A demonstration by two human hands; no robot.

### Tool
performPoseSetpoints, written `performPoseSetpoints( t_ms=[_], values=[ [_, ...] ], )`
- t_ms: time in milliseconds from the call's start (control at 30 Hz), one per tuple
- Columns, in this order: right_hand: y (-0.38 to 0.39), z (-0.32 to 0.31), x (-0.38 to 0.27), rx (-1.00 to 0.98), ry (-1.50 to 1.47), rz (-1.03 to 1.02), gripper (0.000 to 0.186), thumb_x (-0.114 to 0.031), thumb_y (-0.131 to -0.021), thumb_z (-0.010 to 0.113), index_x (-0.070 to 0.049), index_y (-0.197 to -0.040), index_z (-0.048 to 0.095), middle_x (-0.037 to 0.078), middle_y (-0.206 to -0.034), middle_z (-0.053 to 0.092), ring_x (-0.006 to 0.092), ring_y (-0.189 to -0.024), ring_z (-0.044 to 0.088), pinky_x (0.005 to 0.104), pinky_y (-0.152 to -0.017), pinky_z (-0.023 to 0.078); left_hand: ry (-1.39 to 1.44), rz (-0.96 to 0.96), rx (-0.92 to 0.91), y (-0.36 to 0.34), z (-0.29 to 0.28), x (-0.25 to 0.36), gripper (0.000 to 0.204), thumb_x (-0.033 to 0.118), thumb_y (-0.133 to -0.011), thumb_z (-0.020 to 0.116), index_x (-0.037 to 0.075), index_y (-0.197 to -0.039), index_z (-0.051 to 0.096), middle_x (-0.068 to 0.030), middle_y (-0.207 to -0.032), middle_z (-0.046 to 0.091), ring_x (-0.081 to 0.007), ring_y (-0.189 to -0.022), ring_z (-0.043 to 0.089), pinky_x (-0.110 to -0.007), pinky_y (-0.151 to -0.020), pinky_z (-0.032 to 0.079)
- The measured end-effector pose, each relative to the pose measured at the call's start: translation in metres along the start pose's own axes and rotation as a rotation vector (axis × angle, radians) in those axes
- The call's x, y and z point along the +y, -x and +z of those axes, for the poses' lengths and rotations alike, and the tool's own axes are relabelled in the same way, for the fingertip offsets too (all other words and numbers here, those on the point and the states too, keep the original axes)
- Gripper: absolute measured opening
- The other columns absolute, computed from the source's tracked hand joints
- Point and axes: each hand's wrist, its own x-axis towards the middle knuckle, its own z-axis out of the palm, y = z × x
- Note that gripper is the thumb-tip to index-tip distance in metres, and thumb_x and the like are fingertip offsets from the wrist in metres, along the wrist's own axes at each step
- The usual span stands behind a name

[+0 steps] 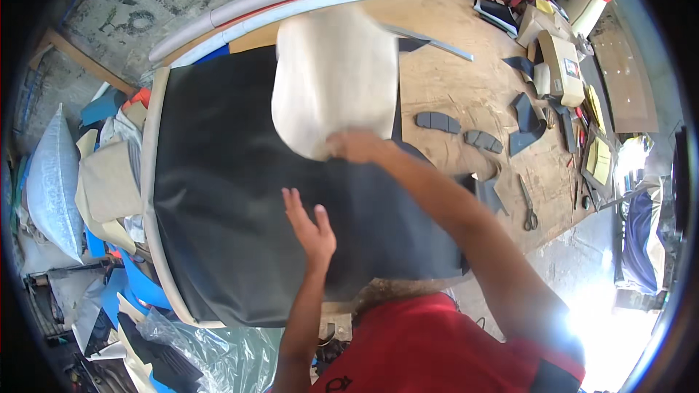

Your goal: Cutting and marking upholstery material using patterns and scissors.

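A blurred right hand [358, 145] grips the near edge of a cream panel [335, 80], which extends beyond it over black sheeting [218, 175], long axis toward the table's [451, 87] far edge. The left hand [312, 231] hovers, fingers apart.

Large dark hand-drawn characters mark the rough grey concrete wall [156, 4], beyond and to the left of the right grip [349, 145]; the strokes are uneven and partly faded. Far to the right of that grip, a small rectangular printed label [571, 68], pale with darker patches, sits on the side of the open tan cardboard box [559, 73]; its print is too small to read. Nearer the body than the left grip [313, 229], a dark, looping outlined emblem [337, 383] stands on the red fabric shirt [408, 346].
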Motion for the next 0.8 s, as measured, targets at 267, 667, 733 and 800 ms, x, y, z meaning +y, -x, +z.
performPoseSetpoints(
  t_ms=[267,667,733,800],
  values=[
    [-0.014,0.033,0.01,0.146,0.036,0.132,0.047,-0.031,-0.094,0.067,-0.013,-0.137,0.063,0.015,-0.142,0.061,0.0363,-0.132,0.055,0.0505,-0.109,0.045,-0.548,0.122,-0.244,-0.184,-0.01,-0.114,0.069,0.031,-0.101,0.063,0.007,-0.16,0.038,-0.0185,-0.17,0.031,-0.0392,-0.157,0.027,-0.066,-0.123,0.02],
    [0.046,0.039,0.022,0.097,0.22,0.244,0.067,-0.034,-0.099,0.061,-0.014,-0.16,0.041,0.013,-0.172,0.026,0.0321,-0.161,0.018,0.0598,-0.127,0.014,-0.717,0.251,-0.53,-0.222,0.022,-0.144,0.092,0.057,-0.092,0.067,0.01,-0.164,0.032,-0.0159,-0.174,0.022,-0.0342,-0.16,0.019,-0.064,-0.124,0.019],
    [0.046,0.036,0.02,0.076,0.231,0.248,0.068,-0.034,-0.099,0.061,-0.014,-0.16,0.04,0.013,-0.172,0.026,0.0324,-0.161,0.017,0.0596,-0.128,0.013,-0.695,0.251,-0.516,-0.219,0.021,-0.144,0.093,0.056,-0.092,0.067,0.01,-0.164,0.031,-0.0158,-0.174,0.021,-0.0339,-0.161,0.019,-0.064,-0.124,0.018],
    [0.042,0.033,0.024,0.07,0.206,0.235,0.067,-0.033,-0.099,0.061,-0.013,-0.16,0.04,0.014,-0.172,0.026,0.0332,-0.161,0.017,0.0598,-0.127,0.014,-0.695,0.247,-0.514,-0.222,0.021,-0.143,0.093,0.056,-0.092,0.067,0.01,-0.164,0.031,-0.016,-0.174,0.021,-0.0338,-0.161,0.019,-0.065,-0.124,0.018]
  ],
)
